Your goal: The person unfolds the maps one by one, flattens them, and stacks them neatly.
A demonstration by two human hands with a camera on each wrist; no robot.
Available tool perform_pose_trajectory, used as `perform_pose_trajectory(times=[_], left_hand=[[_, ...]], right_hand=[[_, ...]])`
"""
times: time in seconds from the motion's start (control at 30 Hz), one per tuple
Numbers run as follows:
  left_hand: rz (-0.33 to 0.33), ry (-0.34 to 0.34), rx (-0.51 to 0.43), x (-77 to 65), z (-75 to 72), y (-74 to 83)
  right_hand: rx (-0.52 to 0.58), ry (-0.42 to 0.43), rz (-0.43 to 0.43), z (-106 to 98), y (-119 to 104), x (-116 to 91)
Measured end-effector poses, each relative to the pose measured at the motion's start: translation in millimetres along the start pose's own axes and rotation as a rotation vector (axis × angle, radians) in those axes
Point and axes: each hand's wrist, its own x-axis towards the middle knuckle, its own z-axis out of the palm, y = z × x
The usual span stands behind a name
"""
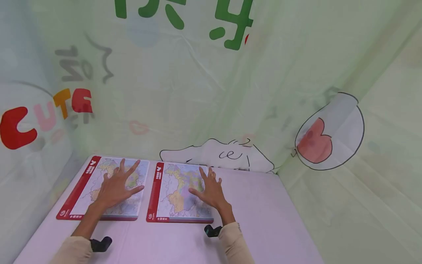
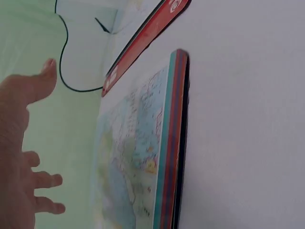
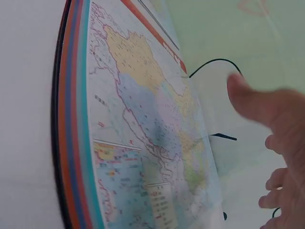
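Two flat map boards with red title strips lie side by side. The left map board [image 1: 133, 207] is below my left hand [image 1: 113, 189], whose fingers are spread. Over the right part of the right map board [image 1: 176, 200] is my right hand [image 1: 212, 190], fingers apart and slightly bent. In the left wrist view, that hand [image 2: 16, 138] appears raised off the map board [image 2: 136, 157], with layered coloured edges. A gap also shows between the right hand [image 3: 281, 129] and its map board [image 3: 143, 105] in the right wrist view. Neither hand holds anything.
A pale pinkish tabletop [image 1: 263, 220] carries both boards, a narrow gap between them. Behind and beside it hangs a printed light-green curtain [image 1: 184, 95], its lower edge meeting the table's back. Black wrist cameras [image 1: 102, 244] are strapped on both wrists.
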Motion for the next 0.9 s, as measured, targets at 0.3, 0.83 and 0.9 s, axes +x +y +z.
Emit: perform_pose_trajectory(times=[0.3,0.83,0.9], left_hand=[[-0.135,0.118,-0.285,12.0,27.2,44.5],[-0.343,-0.141,-0.406,28.2,48.4,87.9],[-0.371,-0.147,-0.419,29.8,48.8,90.4]], right_hand=[[0.090,0.314,0.071,3.1,-0.5,-3.3],[0.347,0.307,0.509,33.2,40.5,-10.0],[0.383,0.277,0.519,36.9,45.2,-9.7]])
